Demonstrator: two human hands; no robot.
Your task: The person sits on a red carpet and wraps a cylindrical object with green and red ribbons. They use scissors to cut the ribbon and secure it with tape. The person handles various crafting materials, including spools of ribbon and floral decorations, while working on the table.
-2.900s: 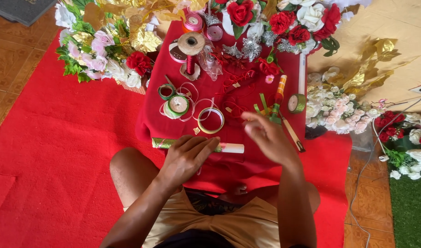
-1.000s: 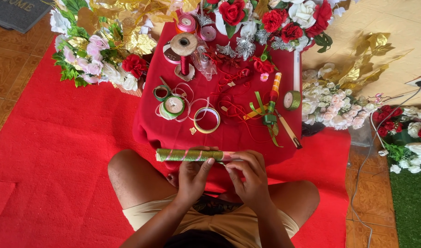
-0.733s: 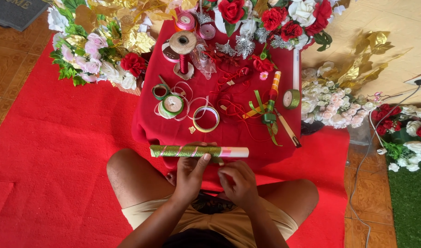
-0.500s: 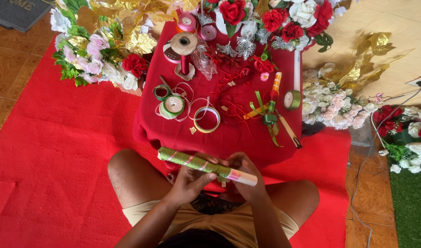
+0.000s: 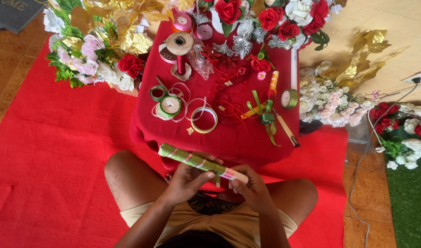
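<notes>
The left hand (image 5: 185, 179) comes up from below with the wrist bent, and its grip is curled around the middle of a long stick (image 5: 201, 163). The thumb lies along the stick. The right hand (image 5: 251, 188) sits just beside it, and its grip pinches the stick's right end with bent fingers.

The stick is held over the person's lap, just in front of the low bench (image 5: 229, 138). It slants, with the left end higher. Most of it is wrapped in sparkly green ribbon with thin pink stripes. The right end is bare, smooth and pale.

The bench wears a soft red cloth. On it lie round ribbon rolls (image 5: 170, 105), a shiny gold ring of tape (image 5: 204, 120) and a tall wooden spool (image 5: 179, 50). Fake flowers (image 5: 88, 55) are piled around it.
</notes>
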